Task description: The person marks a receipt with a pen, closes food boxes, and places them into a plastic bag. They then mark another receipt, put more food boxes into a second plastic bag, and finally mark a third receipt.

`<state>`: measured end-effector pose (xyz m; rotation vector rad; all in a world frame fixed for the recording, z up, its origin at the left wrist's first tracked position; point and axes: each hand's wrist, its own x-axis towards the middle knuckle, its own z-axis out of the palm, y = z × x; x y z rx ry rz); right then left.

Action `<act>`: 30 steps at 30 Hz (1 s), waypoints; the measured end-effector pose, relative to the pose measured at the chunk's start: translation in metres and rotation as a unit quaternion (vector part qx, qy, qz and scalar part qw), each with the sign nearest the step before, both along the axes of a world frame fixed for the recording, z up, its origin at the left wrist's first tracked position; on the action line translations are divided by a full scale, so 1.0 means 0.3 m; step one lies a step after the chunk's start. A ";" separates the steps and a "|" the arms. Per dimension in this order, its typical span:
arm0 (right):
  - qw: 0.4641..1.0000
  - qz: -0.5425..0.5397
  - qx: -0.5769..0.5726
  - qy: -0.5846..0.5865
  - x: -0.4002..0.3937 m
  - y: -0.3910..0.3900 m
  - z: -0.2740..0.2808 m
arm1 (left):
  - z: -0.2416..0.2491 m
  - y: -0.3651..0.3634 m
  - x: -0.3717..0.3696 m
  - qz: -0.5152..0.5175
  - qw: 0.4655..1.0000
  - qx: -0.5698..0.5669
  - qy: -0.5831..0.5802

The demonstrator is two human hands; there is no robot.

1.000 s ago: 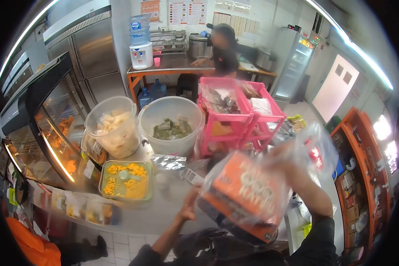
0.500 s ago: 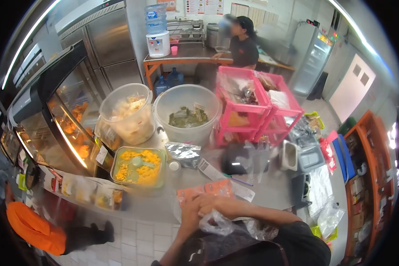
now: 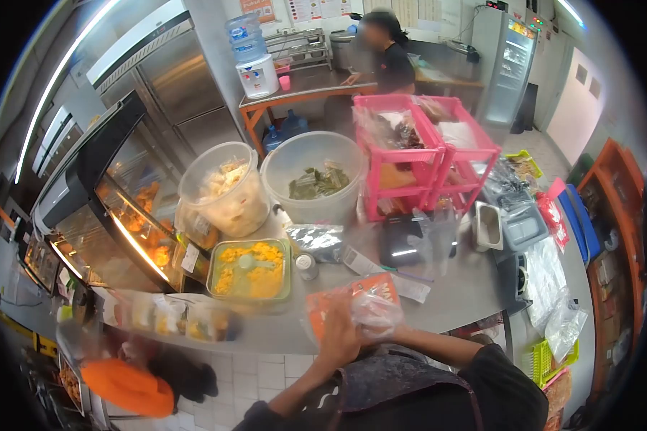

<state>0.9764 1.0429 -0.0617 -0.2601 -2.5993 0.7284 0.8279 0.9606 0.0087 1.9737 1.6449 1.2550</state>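
Note:
A flat orange paper packet (image 3: 325, 307) with white print lies on the steel counter, with clear plastic around it. My left hand (image 3: 340, 336) is closed on the plastic over the packet's middle, its fingers slightly blurred. Beside it, my right hand (image 3: 387, 332) grips the crumpled clear plastic bag (image 3: 376, 310), which covers most of its fingers. The hands are close together at the packet's near side. Behind the packet lie a printed paper strip (image 3: 392, 276) and a small lidded jar (image 3: 305, 266).
A glass tub of yellow food (image 3: 284, 287) stands left, behind it two large clear buckets (image 3: 226, 208). Pink stacked baskets (image 3: 431, 159) rise at the back. A heated display case (image 3: 86, 215) borders the left. One person (image 3: 392, 65) is behind; another, in orange (image 3: 126, 388), is lower left.
My hands have moved apart from being clasped together, and the clear plastic now lies over my right hand. The view has shifted, and the person in orange has moved.

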 end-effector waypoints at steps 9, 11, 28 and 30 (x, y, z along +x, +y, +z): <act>0.916 -0.044 -0.393 0.072 -0.122 -0.013 0.018 | 0.257 -0.069 -0.014 -0.159 0.975 -0.124 0.092; 0.959 0.106 -0.217 0.145 -0.163 0.038 0.038 | 0.310 -0.114 -0.045 -0.171 0.977 -0.101 0.081; 0.738 -0.251 -0.592 0.204 -0.171 0.234 0.904 | -0.068 -0.106 -0.277 -0.012 0.991 0.134 0.017; 0.762 -0.259 -0.540 0.247 -0.150 0.281 0.979 | 0.052 0.098 -0.182 -0.103 0.987 0.119 -0.021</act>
